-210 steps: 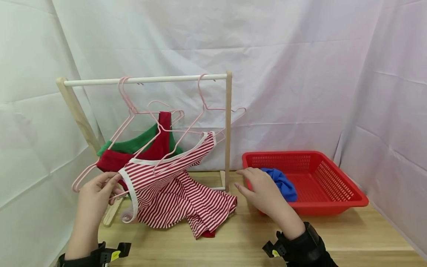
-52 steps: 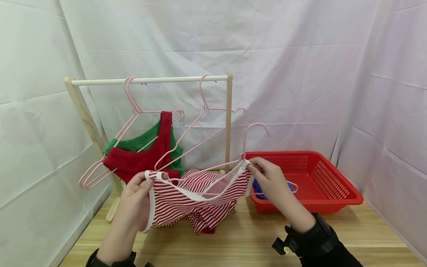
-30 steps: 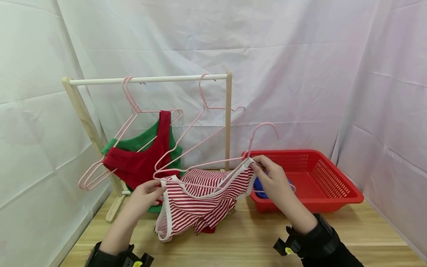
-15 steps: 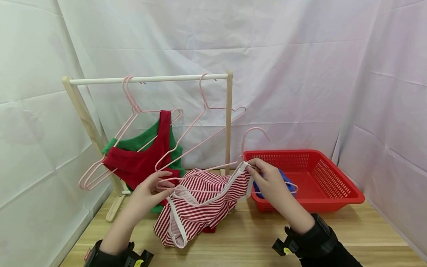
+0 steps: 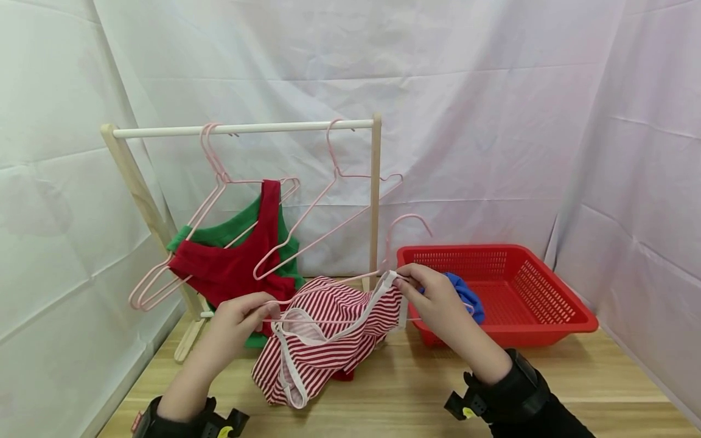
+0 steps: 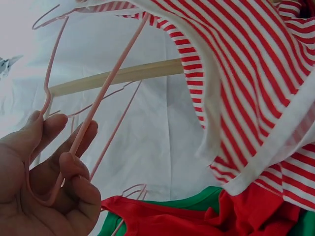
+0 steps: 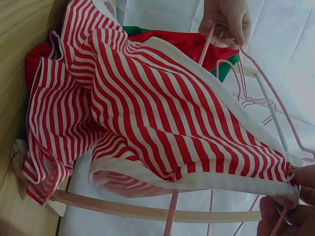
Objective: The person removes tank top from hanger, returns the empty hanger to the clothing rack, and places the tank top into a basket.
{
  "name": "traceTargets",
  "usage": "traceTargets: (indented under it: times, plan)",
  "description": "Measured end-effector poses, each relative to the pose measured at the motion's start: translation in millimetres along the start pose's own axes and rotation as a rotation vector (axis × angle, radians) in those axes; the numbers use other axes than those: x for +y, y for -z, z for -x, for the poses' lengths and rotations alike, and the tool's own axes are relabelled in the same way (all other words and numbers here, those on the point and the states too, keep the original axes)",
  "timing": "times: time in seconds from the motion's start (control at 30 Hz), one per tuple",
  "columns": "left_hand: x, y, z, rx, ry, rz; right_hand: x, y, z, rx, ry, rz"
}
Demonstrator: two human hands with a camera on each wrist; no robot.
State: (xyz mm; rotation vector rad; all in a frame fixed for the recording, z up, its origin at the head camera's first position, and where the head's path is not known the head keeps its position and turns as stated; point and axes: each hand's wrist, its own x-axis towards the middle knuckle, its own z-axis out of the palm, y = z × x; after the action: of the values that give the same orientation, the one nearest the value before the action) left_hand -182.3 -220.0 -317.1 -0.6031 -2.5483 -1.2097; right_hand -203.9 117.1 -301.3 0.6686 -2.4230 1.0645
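White cloth [image 5: 493, 121] hangs behind the bench [image 5: 405, 389]. At lower left, the left hand [image 5: 238, 319] angles upward, fingers curled round one end of a pink hanger [image 6: 111, 78]; right of centre, the right hand [image 5: 434, 296] slants leftward, fingers pinching the striped top [image 5: 334, 347], which droops at lower centre.

Red and white stripes race across the garment [image 5: 323, 365]; white trim [image 6: 210, 98], pink hanger [image 6: 109, 80], red top [image 5: 230, 274], green top [image 5: 232, 232], blue cloth [image 5: 471, 302], red basket [image 5: 547, 336]!
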Motion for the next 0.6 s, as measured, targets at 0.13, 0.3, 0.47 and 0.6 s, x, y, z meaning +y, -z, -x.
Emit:
traceTargets:
  times: [0.13, 0.3, 0.47, 0.6]
  plan:
    - [1.8, 7.7, 2.4, 0.05, -0.014, -0.021, 1.6, 1.0, 0.1, 0.003, 0.012, 0.034]
    - [3.2, 16.6, 7.0, 0.115, -0.023, -0.003, 3.6, 3.3, 0.2, 0.019, 0.012, 0.071]
    - [-1.0, 23.1, 10.8, 0.17, -0.007, 0.023, 6.2, 6.1, 0.7, 0.033, -0.009, 0.076]
    - [-6.4, 28.6, 13.4, 0.207, -0.001, 0.013, 9.4, 8.0, 1.1, 0.053, -0.014, 0.066]
